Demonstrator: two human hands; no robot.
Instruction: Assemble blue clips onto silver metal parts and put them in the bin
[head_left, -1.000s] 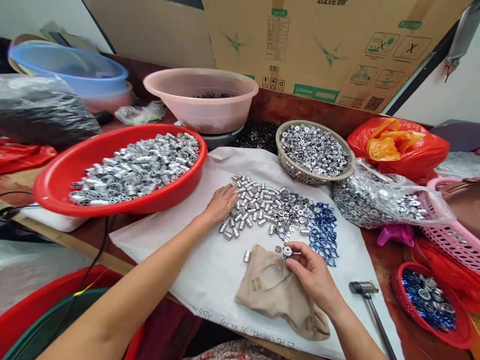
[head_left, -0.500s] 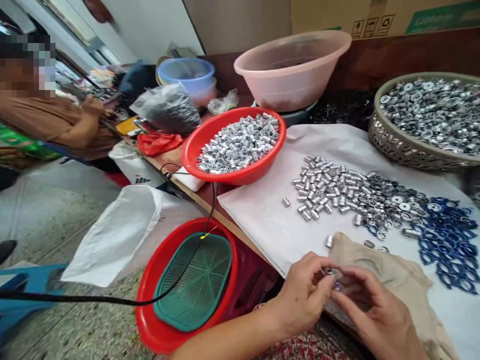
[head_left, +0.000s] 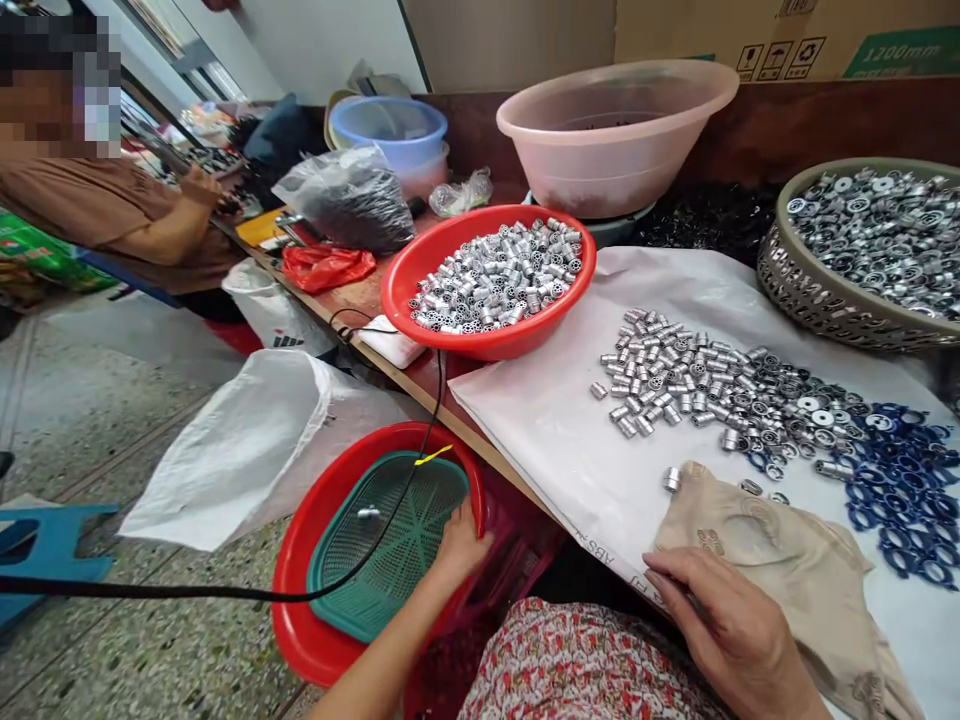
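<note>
Left hand [head_left: 459, 550]: fingers partly curled, over the right side of the green basket [head_left: 390, 480], close to the red tub [head_left: 296, 630] rim; can't tell if they grip anything.
Left arm: comes up from the bottom of view, lowered off the surface's front edge.
Silver piece [head_left: 368, 513]: small, blurred, left of the left fingers; can't tell if it rests on the mesh.
Right hand [head_left: 739, 625]: thumb and forefinger nearly together, narrow gap, other fingers mostly hidden; can't tell if anything is pinched.
Right wrist: lower right, fingertips pointing left over the surface's front edge.
Beige pouch [head_left: 772, 560]: just beyond the right fingers.
Silver cylinders [head_left: 667, 365]: heaped well beyond the right fingers, on the white sheet [head_left: 555, 430]; one loose by the pouch corner.
Blue rings [head_left: 900, 490]: right of and beyond the right fingers, meeting the heap.
Red basin [head_left: 487, 347]: loaded with silver cylinders, beyond the left fingers, on the surface [head_left: 367, 292].
Cable [head_left: 187, 593]: black, crosses over the basket, left of the left fingers.
Room: person in brown top [head_left: 135, 215], far left beyond the left fingers; white sack [head_left: 225, 450] nearer, on speckled floor [head_left: 180, 625].
</note>
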